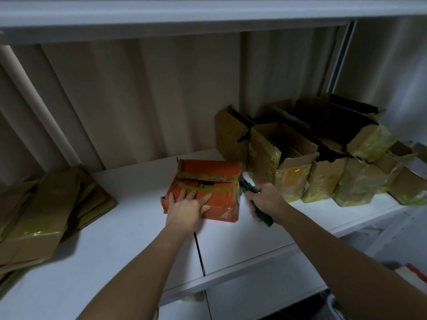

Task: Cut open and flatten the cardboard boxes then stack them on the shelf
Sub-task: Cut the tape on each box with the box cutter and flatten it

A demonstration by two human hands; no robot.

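While our left hand (187,205) presses flat, fingers spread, on top of the orange box (204,188), our right hand (265,199) grips a green cutter (256,203) right at the box's right edge. Flattened cardboard (44,209) sits way off left of the left hand, uncut boxes (323,162) just past the right one, all on the white shelf (115,239).

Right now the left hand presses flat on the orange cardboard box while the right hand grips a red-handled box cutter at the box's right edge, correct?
Not quite: the box cutter is green-handled, not red, as the head view shows. The left hand does press flat on the orange cardboard box, and the right hand grips the cutter at its right edge.
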